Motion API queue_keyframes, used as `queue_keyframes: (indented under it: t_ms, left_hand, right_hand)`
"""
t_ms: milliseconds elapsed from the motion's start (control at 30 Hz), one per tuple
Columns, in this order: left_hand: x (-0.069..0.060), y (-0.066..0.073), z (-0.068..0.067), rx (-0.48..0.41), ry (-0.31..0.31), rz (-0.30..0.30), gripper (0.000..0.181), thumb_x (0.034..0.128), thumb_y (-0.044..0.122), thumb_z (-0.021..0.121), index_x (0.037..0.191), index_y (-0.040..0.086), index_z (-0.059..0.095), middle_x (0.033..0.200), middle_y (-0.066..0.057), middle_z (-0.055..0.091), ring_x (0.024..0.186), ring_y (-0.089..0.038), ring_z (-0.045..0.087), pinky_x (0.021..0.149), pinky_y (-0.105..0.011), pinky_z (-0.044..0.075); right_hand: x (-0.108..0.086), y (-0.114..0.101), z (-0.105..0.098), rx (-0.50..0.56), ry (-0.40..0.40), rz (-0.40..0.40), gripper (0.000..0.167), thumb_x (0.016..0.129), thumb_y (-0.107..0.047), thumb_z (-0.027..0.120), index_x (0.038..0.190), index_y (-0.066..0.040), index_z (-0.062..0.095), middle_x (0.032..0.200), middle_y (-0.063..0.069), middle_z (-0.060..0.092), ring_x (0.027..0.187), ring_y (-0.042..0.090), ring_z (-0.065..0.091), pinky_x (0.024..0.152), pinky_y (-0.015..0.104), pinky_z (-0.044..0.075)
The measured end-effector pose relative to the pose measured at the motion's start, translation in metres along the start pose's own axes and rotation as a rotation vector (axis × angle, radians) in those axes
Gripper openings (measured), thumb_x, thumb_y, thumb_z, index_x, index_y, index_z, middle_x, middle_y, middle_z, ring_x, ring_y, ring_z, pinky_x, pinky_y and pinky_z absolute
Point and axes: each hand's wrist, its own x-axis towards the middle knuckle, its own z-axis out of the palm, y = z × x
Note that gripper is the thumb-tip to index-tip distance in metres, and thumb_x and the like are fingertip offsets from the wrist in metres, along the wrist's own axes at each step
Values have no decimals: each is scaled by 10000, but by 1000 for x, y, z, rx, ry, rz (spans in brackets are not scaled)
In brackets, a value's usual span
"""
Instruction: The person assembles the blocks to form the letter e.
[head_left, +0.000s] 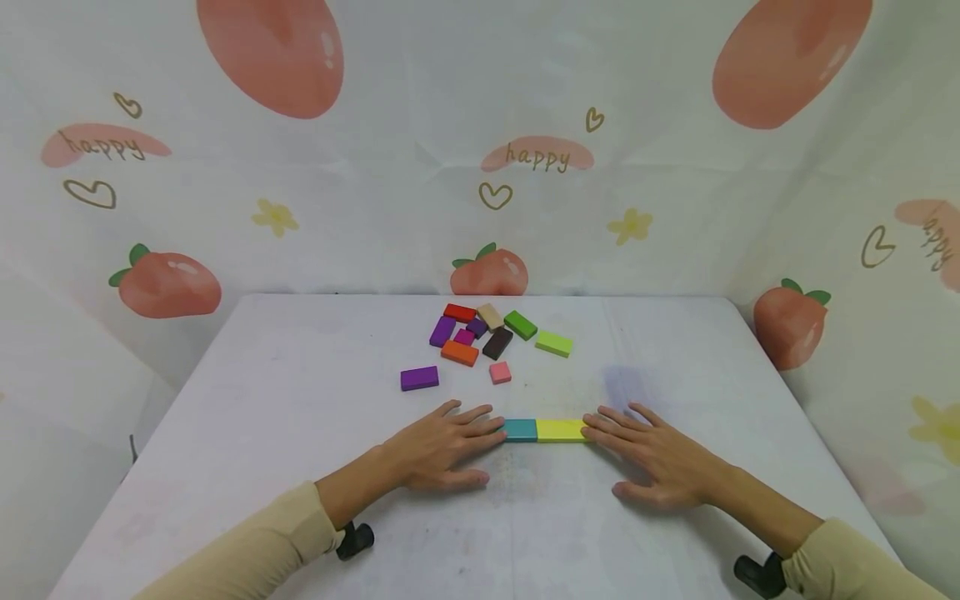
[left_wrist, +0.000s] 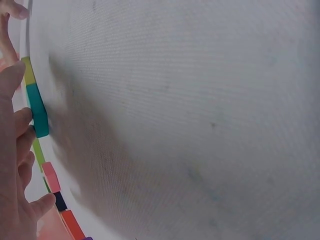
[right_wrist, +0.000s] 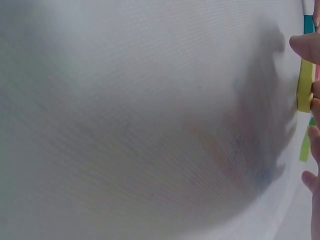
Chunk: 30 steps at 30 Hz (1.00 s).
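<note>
A teal block and a yellow block lie end to end, touching, near the middle of the white table. The left hand, fingers spread and fairly straight, touches the teal block's left end. At the yellow block's right end rest the fingertips of the right hand, its fingers also extended. The left wrist view shows the teal block beside the left hand; in the right wrist view the yellow block is beside the right hand.
Behind the hands lie several loose blocks, among them a purple block, a pink block, an orange block, a dark block and a lime block. A printed cloth hangs behind the white table.
</note>
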Motion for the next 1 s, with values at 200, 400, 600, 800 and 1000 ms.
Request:
queue_keyframes:
  t_ms: [200, 400, 600, 800, 1000]
  left_hand:
    - [0, 1, 0, 14, -6, 1, 696, 992, 611, 395, 1580, 256, 284, 1627, 57, 263, 1509, -205, 201, 1162, -556, 252]
    - [1, 1, 0, 22, -6, -1, 700, 989, 615, 397, 1581, 259, 283, 1628, 59, 261, 1508, -206, 206, 1160, -553, 260]
    - [1, 1, 0, 18, -6, -7, 706, 984, 620, 402, 1580, 260, 286, 1629, 60, 257, 1509, -207, 201, 1158, -563, 257]
    - [1, 1, 0, 17, -12, -11, 707, 981, 624, 401, 1580, 266, 285, 1629, 64, 254, 1511, -201, 194, 1160, -560, 254]
    - [3, -1, -1, 8, 24, 8, 672, 1001, 591, 396, 1574, 251, 310, 1623, 41, 282, 1504, -213, 220, 1148, -550, 289]
  right_hand:
    - [-1, -2, -1, 21, 21, -33, 775, 858, -419, 699, 1522, -135, 417, 1558, 35, 416, 1404, 260, 418, 1200, 339, 30]
    - [1, -3, 0, 34, 30, -61, 759, 867, -388, 703, 1505, -79, 431, 1549, 57, 427, 1392, 244, 436, 1206, 287, 54]
    - [3, -3, 1, 32, 23, -43, 767, 871, -412, 697, 1510, -86, 426, 1558, 49, 415, 1407, 230, 415, 1206, 293, 55]
    - [2, -4, 2, 34, 20, -31, 768, 880, -432, 687, 1515, -93, 419, 1559, 45, 415, 1410, 225, 411, 1205, 291, 49]
    - [2, -4, 3, 45, 22, -20, 770, 868, -416, 698, 1513, -97, 425, 1556, 45, 419, 1408, 228, 415, 1205, 290, 40]
